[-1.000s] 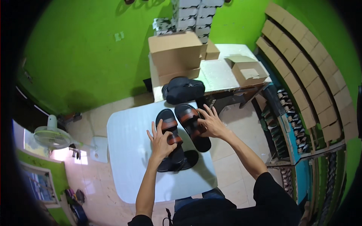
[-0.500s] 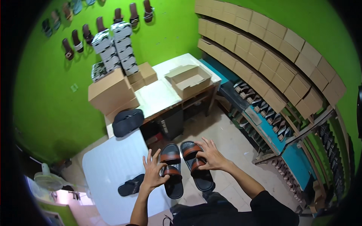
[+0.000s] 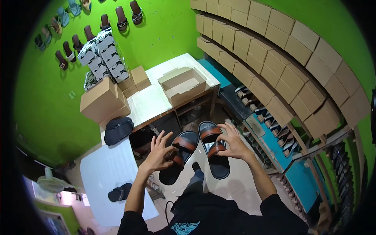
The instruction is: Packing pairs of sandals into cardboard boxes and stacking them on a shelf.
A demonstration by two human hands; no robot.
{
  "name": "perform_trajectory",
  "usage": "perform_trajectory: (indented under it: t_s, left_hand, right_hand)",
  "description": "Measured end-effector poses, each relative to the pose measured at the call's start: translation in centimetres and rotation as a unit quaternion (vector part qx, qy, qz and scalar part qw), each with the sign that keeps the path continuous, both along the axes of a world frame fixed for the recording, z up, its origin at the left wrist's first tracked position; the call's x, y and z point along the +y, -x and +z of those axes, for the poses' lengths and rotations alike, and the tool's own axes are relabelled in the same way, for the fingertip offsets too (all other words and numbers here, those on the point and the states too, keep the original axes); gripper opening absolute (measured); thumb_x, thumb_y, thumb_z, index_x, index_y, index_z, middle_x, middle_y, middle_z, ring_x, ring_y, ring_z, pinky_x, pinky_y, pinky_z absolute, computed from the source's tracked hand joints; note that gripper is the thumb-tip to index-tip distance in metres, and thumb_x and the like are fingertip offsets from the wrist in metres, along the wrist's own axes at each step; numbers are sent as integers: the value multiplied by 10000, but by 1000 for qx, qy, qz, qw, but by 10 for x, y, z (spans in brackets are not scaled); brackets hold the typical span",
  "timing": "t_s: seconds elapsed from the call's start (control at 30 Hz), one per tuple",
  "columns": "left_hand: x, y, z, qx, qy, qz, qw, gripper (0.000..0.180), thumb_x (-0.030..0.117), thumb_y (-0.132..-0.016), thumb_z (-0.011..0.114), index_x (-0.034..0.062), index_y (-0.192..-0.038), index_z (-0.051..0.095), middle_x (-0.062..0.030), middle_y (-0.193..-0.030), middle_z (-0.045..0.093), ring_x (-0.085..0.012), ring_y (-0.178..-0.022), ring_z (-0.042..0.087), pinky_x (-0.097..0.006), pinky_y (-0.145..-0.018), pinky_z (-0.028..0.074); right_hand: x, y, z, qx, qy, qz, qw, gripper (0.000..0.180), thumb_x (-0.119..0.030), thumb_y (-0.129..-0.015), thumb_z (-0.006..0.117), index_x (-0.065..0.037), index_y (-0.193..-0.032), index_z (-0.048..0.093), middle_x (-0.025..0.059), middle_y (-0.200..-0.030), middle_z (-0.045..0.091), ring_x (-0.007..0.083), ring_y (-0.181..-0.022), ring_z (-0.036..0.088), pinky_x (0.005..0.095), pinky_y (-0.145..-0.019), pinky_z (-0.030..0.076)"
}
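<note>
My left hand [image 3: 157,154] pinches a black sandal [image 3: 180,159] by its brown strap, thumb hooked at the strap and the other fingers spread. This sandal slants, its toe end toward the upper right. A matching sandal [image 3: 216,149] hangs from my right hand [image 3: 234,145], which grips its lower brown strap. Both sandals are in the air over the floor, side by side, with their toe ends close together. On the white table [image 3: 98,168] to the left lies a dark strappy sandal [image 3: 120,192], apart from my hands.
Black slippers [image 3: 118,130] lie at the corner of a white workbench [image 3: 150,103]. An open cardboard box [image 3: 183,94] and closed boxes [image 3: 103,100] stand on it. Shelves of brown boxes [image 3: 270,62] and a teal shoe rack [image 3: 266,125] line the right side.
Both sandals are held farther out. The left one has turned clockwise, its toe swinging toward the right one. The view has shifted, and my leg now shows below.
</note>
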State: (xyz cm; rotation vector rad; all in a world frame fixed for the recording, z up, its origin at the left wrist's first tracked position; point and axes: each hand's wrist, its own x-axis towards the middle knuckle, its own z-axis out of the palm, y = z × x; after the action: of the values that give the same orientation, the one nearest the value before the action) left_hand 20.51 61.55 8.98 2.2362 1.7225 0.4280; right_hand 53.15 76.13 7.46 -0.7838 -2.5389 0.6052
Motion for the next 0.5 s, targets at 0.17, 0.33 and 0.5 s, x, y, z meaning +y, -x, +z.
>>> perform_trajectory:
  t_s: [0.17, 0.33, 0.5]
  left_hand:
    - [73, 20, 2, 20, 3, 2, 1000, 522, 200, -641, 815, 153, -1140, 670, -191, -1583, 242, -453, -1493, 133, -682, -1168, 108]
    - [164, 58, 21, 69, 13, -25, 997, 587, 193, -622, 832, 170, -1182, 658, -175, -1589, 225, -443, -1498, 125, -702, -1164, 109]
    - [265, 95, 32, 110, 2, -38, 993, 598, 176, -565, 829, 184, -1147, 690, -167, -1607, 190, -441, -1506, 89, -712, -1164, 91]
  right_hand:
    - [78, 12, 5, 31, 7, 4, 999, 432, -268, -631, 879, -88, -943, 640, 177, -1488, 403, 438, -1439, 277, 523, -1158, 253]
    - [170, 41, 22, 48, -9, 4, 999, 423, -246, -604, 887, -78, -913, 652, 187, -1484, 410, 450, -1439, 273, 534, -1157, 252]
    - [263, 86, 42, 57, -35, -3, 998, 425, -232, -596, 887, -64, -897, 637, 187, -1510, 382, 469, -1458, 227, 565, -1159, 224]
